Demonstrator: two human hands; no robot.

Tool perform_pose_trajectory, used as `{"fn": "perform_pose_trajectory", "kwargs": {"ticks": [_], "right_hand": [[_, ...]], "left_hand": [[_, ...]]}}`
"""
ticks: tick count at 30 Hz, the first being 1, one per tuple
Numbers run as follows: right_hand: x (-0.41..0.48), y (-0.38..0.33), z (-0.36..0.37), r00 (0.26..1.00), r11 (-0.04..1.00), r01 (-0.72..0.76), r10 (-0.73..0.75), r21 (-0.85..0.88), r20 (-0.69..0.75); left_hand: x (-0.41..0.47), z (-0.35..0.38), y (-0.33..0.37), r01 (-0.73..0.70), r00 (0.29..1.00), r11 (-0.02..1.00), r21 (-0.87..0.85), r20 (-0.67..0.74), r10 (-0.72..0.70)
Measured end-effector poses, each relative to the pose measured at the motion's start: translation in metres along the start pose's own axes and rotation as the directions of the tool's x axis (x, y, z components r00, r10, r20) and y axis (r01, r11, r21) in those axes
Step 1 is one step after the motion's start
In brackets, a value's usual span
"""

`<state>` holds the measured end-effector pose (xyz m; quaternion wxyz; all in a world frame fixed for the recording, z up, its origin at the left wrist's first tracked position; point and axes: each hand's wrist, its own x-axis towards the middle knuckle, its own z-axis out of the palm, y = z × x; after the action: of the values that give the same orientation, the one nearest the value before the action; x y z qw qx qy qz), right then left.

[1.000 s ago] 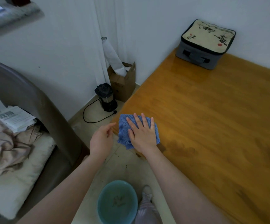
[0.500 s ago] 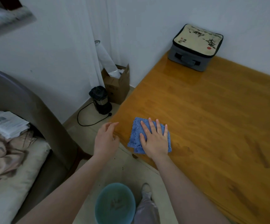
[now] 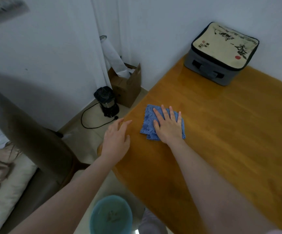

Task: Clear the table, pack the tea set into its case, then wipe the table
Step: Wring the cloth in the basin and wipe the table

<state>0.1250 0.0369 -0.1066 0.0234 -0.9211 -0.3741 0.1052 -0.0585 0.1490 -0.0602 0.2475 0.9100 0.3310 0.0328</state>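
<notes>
A folded blue cloth (image 3: 149, 120) lies on the orange wooden table (image 3: 221, 132) near its left edge. My right hand (image 3: 168, 125) presses flat on the cloth with straight, spread fingers. My left hand (image 3: 116, 139) rests open at the table's left edge, fingers extended, holding nothing. The grey tea set case (image 3: 221, 53), zipped, with a cream ink-painted lid, stands at the table's far corner against the wall.
On the floor left of the table stand a black electric kettle (image 3: 105, 101) with its cord, a cardboard box (image 3: 126, 85) holding a white roll, and a teal bin (image 3: 110, 217) near my feet. A dark chair (image 3: 35, 135) with cushions is at left.
My right hand has slid the blue cloth away from the table's near-left corner, further onto the table. My left hand moved along to the table's edge.
</notes>
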Motion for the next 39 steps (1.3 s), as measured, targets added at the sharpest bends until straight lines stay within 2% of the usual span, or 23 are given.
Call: {"fn": "perform_pose_trajectory", "kwargs": {"ticks": [6,12,20,26,39], "right_hand": [[0.050,0.015,-0.012,0.996,0.995,0.085,-0.084,-0.043,0.019],[0.046,0.014,-0.011,0.994,0.994,0.102,-0.101,-0.029,0.034],[-0.053,-0.008,0.007,0.982,0.984,0.178,-0.178,-0.009,0.058],[-0.138,-0.019,0.024,0.975,0.976,0.218,-0.217,-0.020,0.057],[-0.237,0.013,0.041,0.989,0.989,0.148,-0.148,-0.028,-0.025]], "left_hand": [[0.014,0.011,0.017,0.058,0.998,0.998,0.001,-0.022,-0.058],[-0.010,0.020,0.021,0.144,0.987,0.990,-0.008,-0.066,-0.144],[-0.067,0.018,0.024,0.199,0.975,0.979,-0.035,-0.088,-0.202],[-0.115,0.020,0.024,0.184,0.978,0.982,-0.035,-0.098,-0.186],[-0.168,0.034,0.060,0.106,0.993,0.994,0.007,-0.052,-0.105]]}}
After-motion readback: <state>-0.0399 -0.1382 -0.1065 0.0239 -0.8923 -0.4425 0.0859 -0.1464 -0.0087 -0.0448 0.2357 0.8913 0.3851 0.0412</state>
